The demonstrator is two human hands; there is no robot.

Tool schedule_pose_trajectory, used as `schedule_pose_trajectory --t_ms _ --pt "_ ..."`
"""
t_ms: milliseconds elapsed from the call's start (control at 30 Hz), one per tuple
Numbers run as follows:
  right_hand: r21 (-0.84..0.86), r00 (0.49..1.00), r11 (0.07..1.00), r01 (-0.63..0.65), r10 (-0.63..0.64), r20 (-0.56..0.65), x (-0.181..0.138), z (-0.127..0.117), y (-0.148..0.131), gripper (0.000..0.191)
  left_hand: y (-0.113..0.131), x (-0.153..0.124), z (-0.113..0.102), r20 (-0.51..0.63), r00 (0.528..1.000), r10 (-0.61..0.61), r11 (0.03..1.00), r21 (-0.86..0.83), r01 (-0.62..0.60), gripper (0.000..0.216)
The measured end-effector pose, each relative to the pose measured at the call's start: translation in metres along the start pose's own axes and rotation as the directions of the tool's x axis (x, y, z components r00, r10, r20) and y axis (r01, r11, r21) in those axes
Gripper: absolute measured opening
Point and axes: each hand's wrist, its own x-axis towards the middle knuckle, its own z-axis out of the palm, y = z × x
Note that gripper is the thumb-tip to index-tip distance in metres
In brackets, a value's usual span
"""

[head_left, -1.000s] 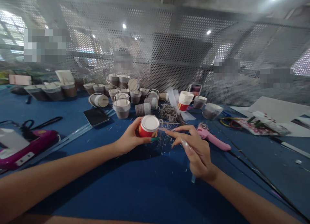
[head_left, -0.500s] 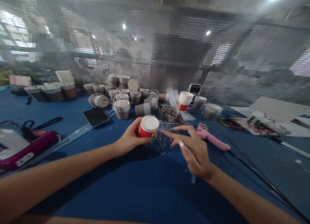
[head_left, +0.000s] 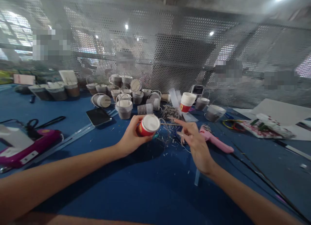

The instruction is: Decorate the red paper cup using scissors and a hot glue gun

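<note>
My left hand [head_left: 133, 134] is wrapped round a small red paper cup [head_left: 145, 129] whose flat white end faces up towards me. Thumb and fingers press on its sides, above the blue table. To the right of the cup hovers my right hand [head_left: 194, 139], its index finger stretched out and the other fingers loosely bent apart. I make out nothing between them. Beneath and behind its fingertips lie a thin stick [head_left: 169, 124], scattered thread scraps and a heap of grey-brown twine [head_left: 170, 112]. A pink glue gun [head_left: 216, 139] lies just right of that hand.
Several twine-wrapped cups with wire handles [head_left: 124, 109] crowd the back left. A stack of paper cups [head_left: 187, 102] stands at the back centre. On the left are a dark phone [head_left: 98, 117] and a magenta power strip [head_left: 31, 148]. A perforated metal screen [head_left: 179, 53] rises behind.
My right hand has drawn slightly away from the cup, and its fingers have bent more. The cup has tilted a little in my left hand. The view has shifted slightly.
</note>
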Motion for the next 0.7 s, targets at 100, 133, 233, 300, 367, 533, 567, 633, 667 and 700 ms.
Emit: schedule_pose_trajectory --t_ms 100,133,233,300,367,533,567,633,667,700 --pt "-0.064 0.980 0.996 -0.058 0.069 0.187 -0.003 0.004 -0.005 0.039 0.000 -0.001 0.000 -0.002 0.999 0.034 0.999 0.039 -0.034 0.057" --pt "-0.074 0.969 0.994 -0.075 0.090 0.229 -0.003 0.006 -0.007 0.039 0.000 -0.001 0.001 -0.001 0.999 0.043 0.998 0.040 -0.043 0.057" --pt "-0.067 0.955 0.993 -0.101 0.116 0.275 -0.002 0.007 -0.008 0.039 0.002 -0.001 0.000 0.010 0.997 0.072 0.997 0.022 -0.072 0.056" --pt "-0.042 0.954 0.993 -0.109 0.116 0.277 -0.001 0.007 -0.006 0.038 0.001 -0.001 0.000 0.018 0.996 0.085 0.996 0.011 -0.085 0.057" --pt "-0.022 0.953 0.993 -0.120 0.121 0.279 0.001 0.005 -0.003 0.038 0.000 -0.002 -0.001 0.022 0.996 0.088 0.996 0.006 -0.089 0.057" --pt "0.051 0.953 0.986 -0.159 0.140 0.268 0.001 0.004 0.000 0.036 0.001 -0.002 -0.001 0.007 0.997 0.072 0.997 -0.029 -0.072 0.056" --pt "0.070 0.954 0.983 -0.170 0.147 0.261 0.001 0.004 0.001 0.035 0.002 -0.002 -0.001 0.005 0.998 0.070 0.997 -0.035 -0.070 0.056" --pt "0.101 0.956 0.977 -0.187 0.157 0.247 0.002 0.004 0.002 0.035 0.003 -0.001 0.000 0.000 0.998 0.063 0.997 -0.044 -0.063 0.057" --pt "0.110 0.956 0.975 -0.194 0.163 0.244 0.002 0.004 0.002 0.035 0.003 -0.002 0.000 -0.001 0.998 0.058 0.997 -0.048 -0.058 0.057" --pt "0.120 0.955 0.972 -0.200 0.166 0.245 0.002 0.004 0.003 0.035 0.003 -0.002 0.000 -0.003 0.999 0.054 0.997 -0.051 -0.054 0.057"
